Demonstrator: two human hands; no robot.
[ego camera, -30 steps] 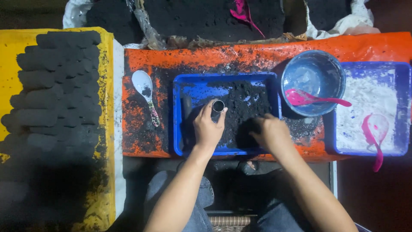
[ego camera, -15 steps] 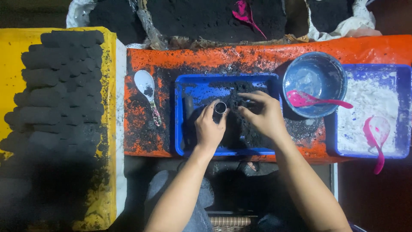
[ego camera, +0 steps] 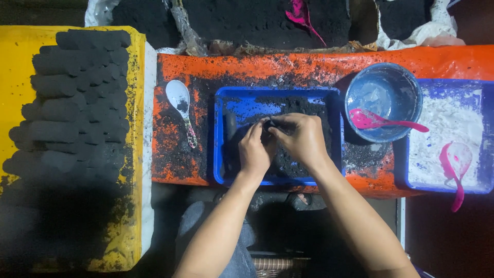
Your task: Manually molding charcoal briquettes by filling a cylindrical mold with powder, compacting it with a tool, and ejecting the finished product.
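The left hand (ego camera: 256, 149) and the right hand (ego camera: 300, 138) meet over the middle of the blue tray (ego camera: 218, 134), fingertips pressed together around a small dark tube (ego camera: 268, 124) that shows only as a short black stub between them. The left hand curls around it from below and from the left, the right closes over its top end from the right; how firmly either grips cannot be told, since the fingers hide most of it. The tube's long axis seems to run roughly up and away from the person, though too little of it shows to be sure. Both hands touch it, so neither is nearer. Under them the tray holds a bed of black powder (ego camera: 303, 108) spread thicker toward the right and far side, with bare blue floor showing at the upper left. The tray sits on an orange board (ego camera: 257, 67) smeared with the same black dust. Just left of the tray lies a white spoon (ego camera: 180, 100), bowl away from the person. To the right stands a round blue bowl (ego camera: 383, 85) with a pink spoon (ego camera: 383, 122) resting across it, and beyond that a second blue tray (ego camera: 483, 85) of white powder (ego camera: 437, 128) with another pink scoop (ego camera: 455, 167). Well apart on the far left, rows of finished black cylinders (ego camera: 72, 103) lie stacked on a yellow surface (ego camera: 15, 77).
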